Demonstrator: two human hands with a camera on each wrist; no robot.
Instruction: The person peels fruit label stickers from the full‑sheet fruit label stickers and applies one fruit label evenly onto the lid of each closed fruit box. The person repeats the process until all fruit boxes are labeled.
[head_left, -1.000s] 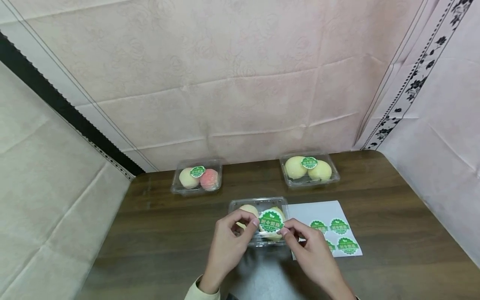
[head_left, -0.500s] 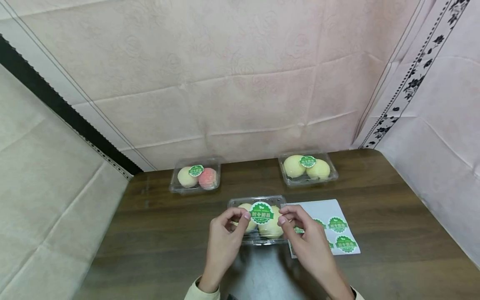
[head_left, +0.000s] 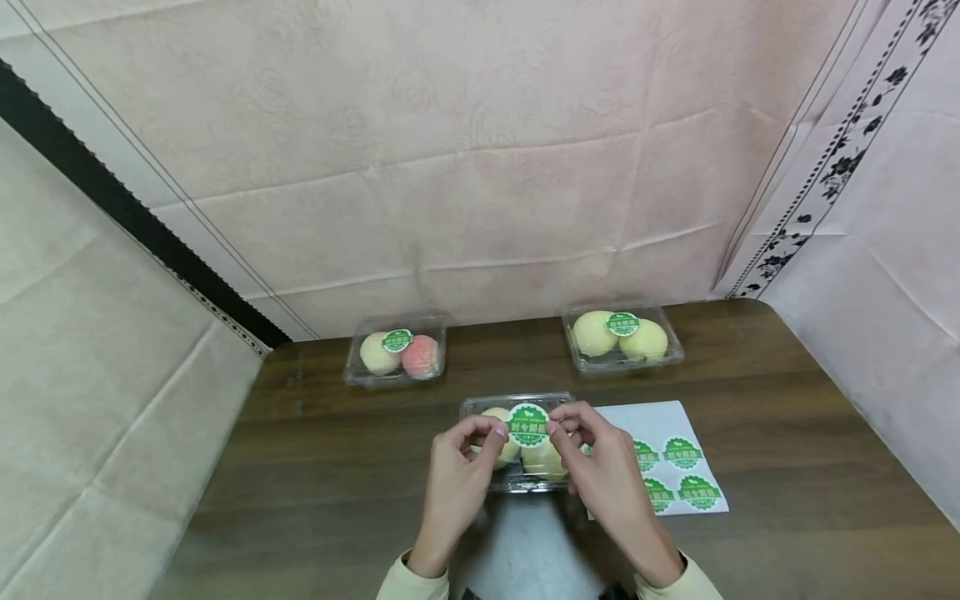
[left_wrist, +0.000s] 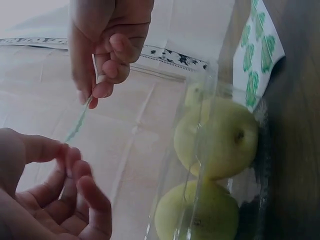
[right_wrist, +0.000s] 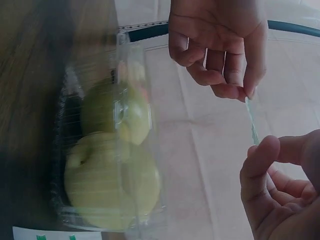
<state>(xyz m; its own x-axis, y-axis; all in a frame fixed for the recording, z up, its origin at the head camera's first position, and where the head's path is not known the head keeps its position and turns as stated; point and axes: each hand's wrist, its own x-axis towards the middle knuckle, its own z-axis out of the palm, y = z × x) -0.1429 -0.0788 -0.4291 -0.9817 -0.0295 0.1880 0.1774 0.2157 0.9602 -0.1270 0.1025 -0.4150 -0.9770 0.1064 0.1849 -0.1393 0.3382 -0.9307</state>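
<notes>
A round green-and-white sticker point(head_left: 528, 425) is stretched between both hands above a clear plastic fruit box point(head_left: 517, 483). My left hand point(head_left: 459, 471) pinches its left edge between thumb and forefinger. At the right edge, my right hand point(head_left: 609, 467) pinches it the same way. Both wrist views show the sticker point(left_wrist: 77, 125) nearly edge-on, apart from the box. Inside the closed box are pale yellow-green fruits point(left_wrist: 217, 137), partly hidden by the hands and sticker in the head view.
Right of the box lies a white sticker sheet point(head_left: 682, 417) with several green stickers. At the table's back stand two more labelled boxes: one with a pale and a pink fruit point(head_left: 420, 357) at left, one with two yellow-green fruits point(head_left: 643, 340) at right. Cloth hangs behind.
Over the last second the sticker moves left and up a little above the box. The right hand shifts left and up, regaining hold of the sticker's right edge after standing apart from it half a second ago.
</notes>
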